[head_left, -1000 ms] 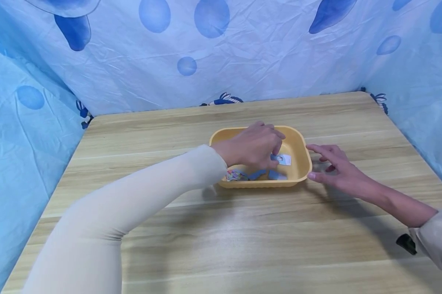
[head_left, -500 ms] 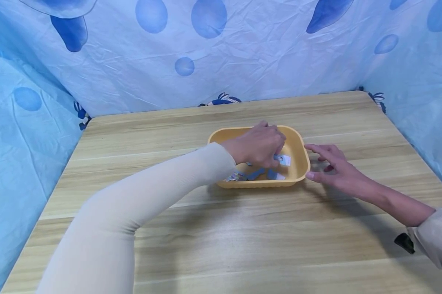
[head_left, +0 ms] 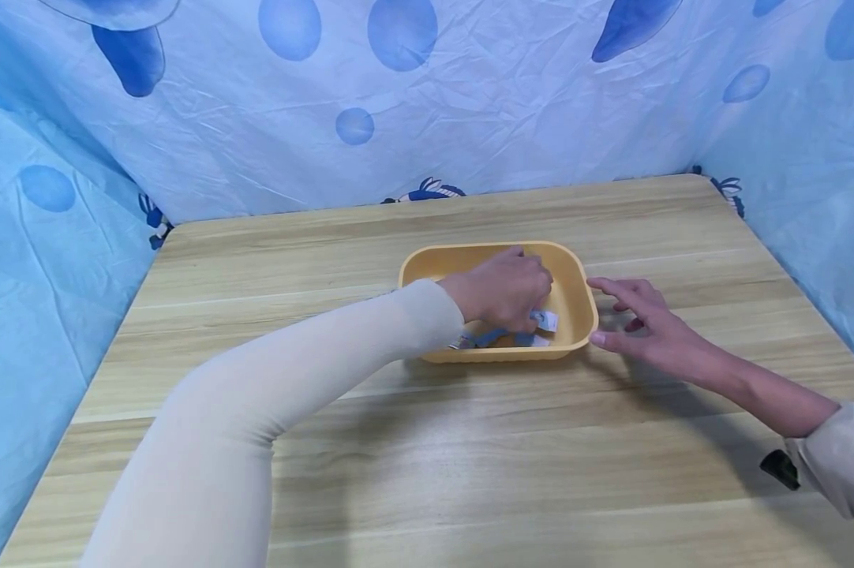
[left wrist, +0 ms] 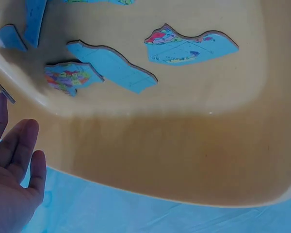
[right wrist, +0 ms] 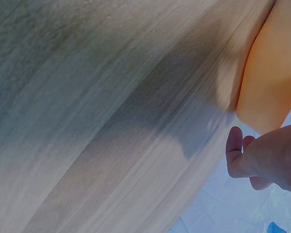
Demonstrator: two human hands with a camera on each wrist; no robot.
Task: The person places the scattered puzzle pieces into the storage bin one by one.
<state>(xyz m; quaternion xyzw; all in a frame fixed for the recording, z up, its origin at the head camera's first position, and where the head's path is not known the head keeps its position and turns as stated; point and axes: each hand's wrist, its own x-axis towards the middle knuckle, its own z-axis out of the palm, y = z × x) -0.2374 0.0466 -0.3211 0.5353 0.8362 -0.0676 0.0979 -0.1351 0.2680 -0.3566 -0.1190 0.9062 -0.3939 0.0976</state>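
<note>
My left hand (head_left: 507, 290) reaches down into a yellow plastic basin (head_left: 589, 319). It pinches a small blue-and-white puzzle piece (head_left: 546, 321), seen almost edge-on at a fingertip in the left wrist view; the thumb is out of sight there. Below lie several flat map puzzle pieces, among them a blue strip (left wrist: 114, 67), a colourful one (left wrist: 70, 76) and a wavy-edged one (left wrist: 189, 47). My right hand (head_left: 643, 312) rests at the basin's right end, index fingertip and thumb at the rim and wall, fingers loosely bent and holding nothing.
The basin stands on a wood-grain table (head_left: 427, 465), towards the back. Blue patterned cloth (head_left: 512, 118) hangs along the rear and both sides. A small dark object (head_left: 780, 469) shows by the right sleeve.
My left hand has moved slightly toward the near side and lower in the basin, and the blue-and-white piece has shifted and tilted with it. The right hand stays at the rim.
</note>
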